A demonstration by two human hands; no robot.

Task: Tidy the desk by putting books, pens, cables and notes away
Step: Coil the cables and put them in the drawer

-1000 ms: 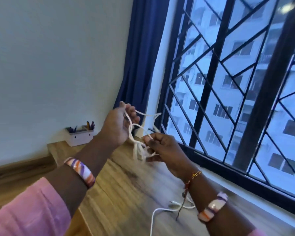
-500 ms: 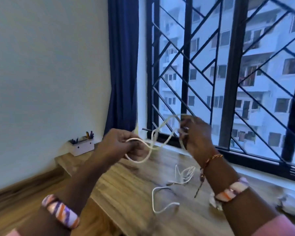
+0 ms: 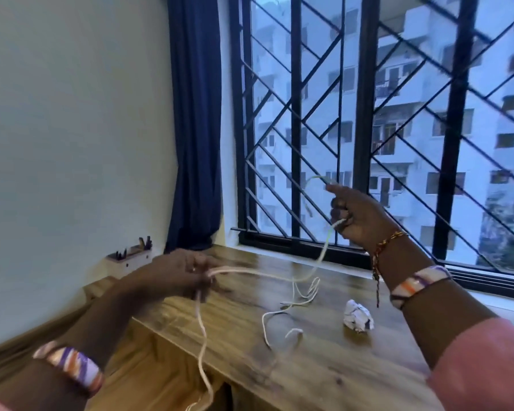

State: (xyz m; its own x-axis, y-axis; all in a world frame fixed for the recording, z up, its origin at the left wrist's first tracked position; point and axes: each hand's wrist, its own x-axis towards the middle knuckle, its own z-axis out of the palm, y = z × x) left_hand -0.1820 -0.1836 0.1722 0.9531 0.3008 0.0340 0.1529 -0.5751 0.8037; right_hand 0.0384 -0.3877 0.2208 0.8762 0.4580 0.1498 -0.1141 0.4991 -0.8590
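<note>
A long white cable (image 3: 261, 272) stretches between both hands above the wooden desk (image 3: 324, 366). My left hand (image 3: 178, 275) pinches it low over the desk's left part, and a length hangs down from that hand past the desk's front edge. My right hand (image 3: 356, 215) grips the cable higher up, in front of the window, with a short end curling above its fingers. A second white cable (image 3: 291, 307) lies in loose loops on the desk between the hands. A crumpled paper note (image 3: 357, 315) lies to the right of it.
A white pen holder (image 3: 131, 259) with several pens stands at the desk's far left corner against the wall. A dark blue curtain (image 3: 196, 129) hangs behind it. The barred window (image 3: 368, 129) runs along the desk's back edge.
My hands have drawn apart: the right one rose toward the window, the left one dropped toward the desk. The bunched cable has pulled out into one long strand. The crumpled note came into view.
</note>
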